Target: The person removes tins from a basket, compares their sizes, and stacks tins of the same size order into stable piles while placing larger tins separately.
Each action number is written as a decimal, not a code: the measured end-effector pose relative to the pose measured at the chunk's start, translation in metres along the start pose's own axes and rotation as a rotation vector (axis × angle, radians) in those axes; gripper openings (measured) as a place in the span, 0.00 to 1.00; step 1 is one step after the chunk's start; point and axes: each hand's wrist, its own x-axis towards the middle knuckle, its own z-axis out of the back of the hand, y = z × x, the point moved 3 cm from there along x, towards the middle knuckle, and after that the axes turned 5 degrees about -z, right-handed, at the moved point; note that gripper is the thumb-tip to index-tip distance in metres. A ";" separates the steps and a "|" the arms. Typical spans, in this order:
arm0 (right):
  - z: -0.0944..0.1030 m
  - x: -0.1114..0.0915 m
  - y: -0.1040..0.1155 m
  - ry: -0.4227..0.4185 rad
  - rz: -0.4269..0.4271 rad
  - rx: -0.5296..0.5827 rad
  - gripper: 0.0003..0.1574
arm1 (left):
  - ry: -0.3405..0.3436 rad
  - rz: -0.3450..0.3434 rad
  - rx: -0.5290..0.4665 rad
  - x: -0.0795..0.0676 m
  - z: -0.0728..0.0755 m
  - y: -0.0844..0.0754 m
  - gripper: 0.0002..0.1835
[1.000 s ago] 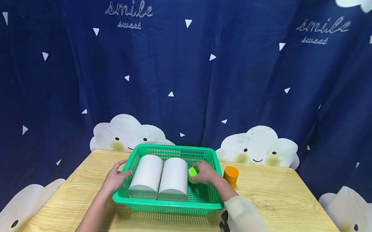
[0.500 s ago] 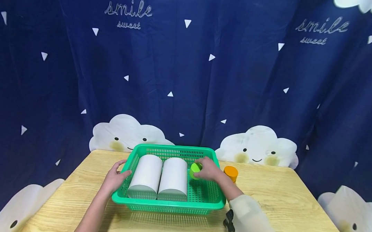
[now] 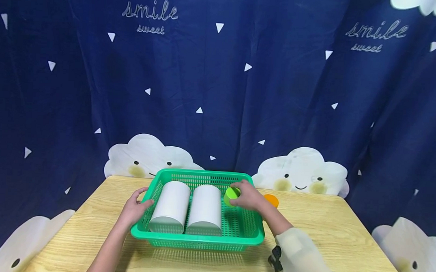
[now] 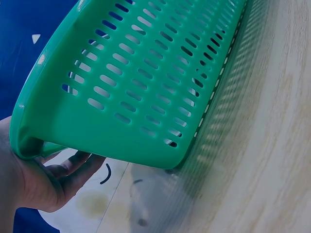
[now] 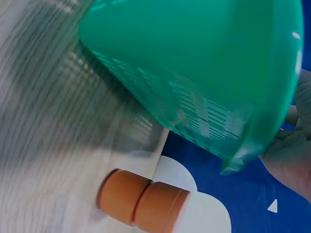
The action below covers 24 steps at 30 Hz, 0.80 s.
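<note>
A green plastic basket (image 3: 195, 238) with slotted walls stands on the table. My left hand (image 3: 134, 208) grips its left rim; in the left wrist view that hand (image 4: 53, 187) has its fingers hooked beneath the basket's edge (image 4: 73, 119). Inside lie two smooth white cylinders (image 3: 171, 205) side by side. To their right, my right hand (image 3: 249, 196) pinches a small lime-green cylinder (image 3: 231, 196) between thumb and fingers, above the basket floor. In the right wrist view the basket's wall (image 5: 194, 58) hides that cylinder, and only part of the hand (image 5: 291, 158) shows.
An orange two-part cylinder (image 5: 143, 200) stands on the table (image 3: 326, 238) just right of the basket, partly covered by the right forearm in the head view. Behind the table hangs a dark blue curtain (image 3: 183, 86) with clouds and triangles.
My right hand has shifted right and slightly farther back with the lime-green cylinder. The right white cylinder has slid a little to the right. The left hand stays on the rim.
</note>
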 end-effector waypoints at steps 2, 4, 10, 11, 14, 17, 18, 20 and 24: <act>0.003 -0.002 0.001 0.006 -0.003 0.004 0.34 | 0.002 -0.001 0.001 0.000 0.000 0.001 0.32; 0.007 -0.003 0.002 -0.005 0.009 -0.006 0.34 | 0.001 0.003 -0.002 0.001 -0.001 0.001 0.32; 0.015 -0.005 -0.001 -0.038 0.039 -0.020 0.32 | -0.005 0.013 0.000 0.001 0.000 0.002 0.32; 0.016 -0.005 -0.002 -0.038 0.038 -0.021 0.32 | -0.006 0.012 0.001 0.001 0.000 0.002 0.32; 0.017 -0.004 -0.005 -0.035 0.032 -0.031 0.32 | -0.005 0.012 0.006 0.001 0.000 0.001 0.32; 0.018 -0.004 -0.006 -0.037 0.031 -0.035 0.32 | -0.002 0.013 0.000 0.000 0.000 -0.001 0.32; 0.019 -0.004 -0.006 -0.040 0.036 -0.039 0.32 | -0.002 0.013 -0.001 0.000 0.000 -0.001 0.32; 0.021 -0.004 -0.006 -0.043 0.038 -0.039 0.33 | -0.003 0.011 -0.005 0.000 0.000 -0.001 0.31; 0.024 -0.005 -0.007 -0.041 0.034 -0.037 0.33 | -0.007 0.001 -0.005 -0.001 0.001 -0.001 0.31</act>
